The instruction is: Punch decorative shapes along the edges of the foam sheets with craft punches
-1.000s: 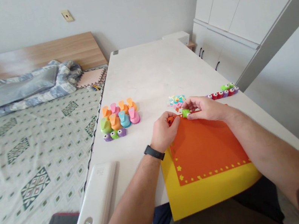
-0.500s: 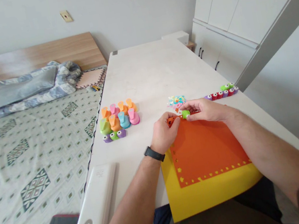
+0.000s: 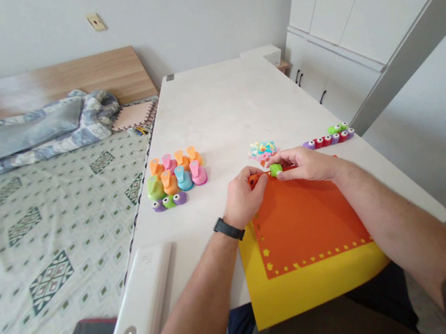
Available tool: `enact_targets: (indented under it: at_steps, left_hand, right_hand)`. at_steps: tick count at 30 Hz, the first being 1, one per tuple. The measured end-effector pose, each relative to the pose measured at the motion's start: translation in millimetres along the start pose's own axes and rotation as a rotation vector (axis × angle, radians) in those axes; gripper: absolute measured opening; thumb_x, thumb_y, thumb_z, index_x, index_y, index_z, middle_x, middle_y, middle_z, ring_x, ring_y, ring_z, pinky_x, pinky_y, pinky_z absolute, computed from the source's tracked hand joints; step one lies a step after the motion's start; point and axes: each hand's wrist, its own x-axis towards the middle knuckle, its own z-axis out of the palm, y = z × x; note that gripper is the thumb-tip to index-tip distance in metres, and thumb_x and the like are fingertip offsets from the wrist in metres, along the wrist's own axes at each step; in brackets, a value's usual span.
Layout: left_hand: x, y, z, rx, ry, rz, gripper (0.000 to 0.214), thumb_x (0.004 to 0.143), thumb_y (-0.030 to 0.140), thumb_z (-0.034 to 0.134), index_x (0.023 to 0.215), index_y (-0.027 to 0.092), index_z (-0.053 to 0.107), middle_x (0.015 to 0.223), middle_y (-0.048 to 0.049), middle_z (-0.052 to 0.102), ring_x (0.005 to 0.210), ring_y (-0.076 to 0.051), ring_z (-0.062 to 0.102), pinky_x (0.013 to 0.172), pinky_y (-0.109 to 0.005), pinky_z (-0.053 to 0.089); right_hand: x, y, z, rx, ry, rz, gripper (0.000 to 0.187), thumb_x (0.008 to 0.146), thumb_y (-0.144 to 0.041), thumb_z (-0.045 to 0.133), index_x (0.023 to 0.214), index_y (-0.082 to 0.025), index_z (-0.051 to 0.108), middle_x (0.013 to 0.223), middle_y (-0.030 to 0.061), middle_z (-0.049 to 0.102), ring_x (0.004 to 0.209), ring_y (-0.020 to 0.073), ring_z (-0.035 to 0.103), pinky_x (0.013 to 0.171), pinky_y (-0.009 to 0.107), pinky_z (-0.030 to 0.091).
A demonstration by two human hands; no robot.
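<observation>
1. We see the right hand (image 3: 308, 163) at the far edge of the orange sheet (image 3: 306, 216). Its fingers pinch a small green punch (image 3: 276, 169), which sits astride that edge near the far left corner.
2. The left hand (image 3: 243, 198) lies just beside it, fingers pressed together on the sheet's corner, apparently to steady the sheet against the punch.
3. The orange sheet rests on a yellow sheet (image 3: 312, 291), and both overhang the near edge of the table (image 3: 216, 105) (small shaped holes line the orange sheet's left and near borders).
4. Cut-out scraps (image 3: 263, 150) lie just beyond the hands. A row of small punches (image 3: 329, 139) sits to the right and the lever punches (image 3: 176, 177) to the left, both apart from the sheets.
</observation>
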Motion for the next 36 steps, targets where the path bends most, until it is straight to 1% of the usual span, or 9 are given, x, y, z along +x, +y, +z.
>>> enact_targets:
  at_steps: [6, 11, 18, 24, 26, 28, 31, 33, 36]
  left_hand:
    - [0.6, -1.1, 0.7, 0.004, 0.004, 0.007, 0.022, 0.091, 0.039, 0.059, 0.094, 0.019, 0.068, 0.081, -0.0001, 0.071, 0.070, -0.013, 0.059, 0.066, -0.024, 0.043]
    - [0.9, -1.9, 1.1, 0.009, 0.006, 0.016, 0.021, 0.091, 0.038, 0.058, 0.094, 0.020, 0.068, 0.079, 0.0008, 0.070, 0.069, -0.012, 0.058, 0.064, -0.024, 0.043]
    - [0.0, -0.5, 0.4, 0.013, 0.003, 0.004, 0.022, 0.091, 0.039, 0.059, 0.094, 0.019, 0.068, 0.079, 0.0008, 0.069, 0.068, -0.012, 0.058, 0.063, -0.023, 0.043]
    - [0.4, -1.5, 0.5, -0.027, 0.000, 0.015, 0.020, 0.090, 0.037, 0.061, 0.096, 0.019, 0.068, 0.084, -0.0006, 0.072, 0.070, -0.012, 0.060, 0.065, -0.023, 0.044]
    - [0.6, -1.1, 0.2, -0.046, -0.007, -0.008, 0.023, 0.089, 0.038, 0.063, 0.101, 0.019, 0.066, 0.084, -0.0010, 0.072, 0.067, -0.011, 0.059, 0.064, -0.023, 0.045]
    - [0.5, -1.3, -0.7, -0.080, -0.025, -0.036, 0.030, 0.087, 0.039, 0.066, 0.109, 0.019, 0.063, 0.085, -0.0014, 0.072, 0.065, -0.011, 0.059, 0.062, -0.023, 0.045]
    - [0.4, -4.0, -2.5, -0.125, -0.063, -0.064, 0.041, 0.082, 0.039, 0.072, 0.115, 0.018, 0.061, 0.088, -0.0029, 0.074, 0.066, -0.011, 0.061, 0.061, -0.022, 0.045]
    - [0.5, -7.0, -3.3, -0.121, -0.086, -0.069, 0.039, 0.081, 0.040, 0.073, 0.111, 0.017, 0.063, 0.088, -0.0039, 0.074, 0.069, -0.013, 0.063, 0.061, -0.023, 0.046]
    - [0.8, -10.7, -2.8, -0.110, -0.106, -0.076, 0.033, 0.082, 0.042, 0.072, 0.103, 0.017, 0.067, 0.087, -0.0050, 0.075, 0.071, -0.015, 0.066, 0.061, -0.024, 0.047]
  right_hand:
    - [-0.5, -3.0, 0.7, 0.011, -0.013, 0.000, 0.035, 0.081, -0.034, 0.075, 0.113, -0.021, 0.069, 0.095, 0.0028, 0.071, 0.086, 0.0192, 0.064, 0.080, 0.032, 0.050]
    - [0.5, -2.8, 2.0, -0.013, 0.000, 0.003, 0.031, 0.081, -0.032, 0.075, 0.109, -0.020, 0.068, 0.092, 0.0020, 0.069, 0.083, 0.0179, 0.062, 0.078, 0.031, 0.048]
    - [2.1, -3.8, 4.9, -0.012, 0.018, 0.022, 0.032, 0.078, -0.030, 0.076, 0.107, -0.020, 0.070, 0.087, 0.0008, 0.068, 0.077, 0.0166, 0.061, 0.072, 0.029, 0.046]
    - [3.6, -1.5, 6.2, -0.028, 0.039, 0.039, 0.034, 0.076, -0.029, 0.077, 0.107, -0.020, 0.070, 0.088, 0.0008, 0.070, 0.077, 0.0168, 0.061, 0.073, 0.030, 0.046]
    - [4.0, -0.9, 5.8, -0.047, 0.036, 0.041, 0.035, 0.075, -0.029, 0.077, 0.108, -0.020, 0.070, 0.088, 0.0011, 0.070, 0.077, 0.0170, 0.061, 0.073, 0.030, 0.046]
    - [4.2, -0.5, 5.3, -0.060, 0.032, 0.043, 0.036, 0.075, -0.030, 0.078, 0.109, -0.019, 0.070, 0.088, 0.0012, 0.069, 0.078, 0.0173, 0.062, 0.073, 0.030, 0.047]
    - [4.1, -0.3, 4.9, -0.065, 0.029, 0.029, 0.037, 0.074, -0.031, 0.079, 0.108, -0.020, 0.071, 0.088, 0.0010, 0.069, 0.078, 0.0174, 0.062, 0.073, 0.030, 0.047]
    - [3.8, -0.2, 5.0, -0.057, 0.026, 0.023, 0.037, 0.074, -0.030, 0.078, 0.109, -0.020, 0.071, 0.088, 0.0010, 0.070, 0.078, 0.0174, 0.062, 0.073, 0.031, 0.048]
    - [3.3, -0.7, 5.4, -0.058, 0.010, 0.028, 0.037, 0.075, -0.028, 0.078, 0.110, -0.020, 0.071, 0.089, 0.0013, 0.070, 0.079, 0.0178, 0.063, 0.074, 0.031, 0.048]
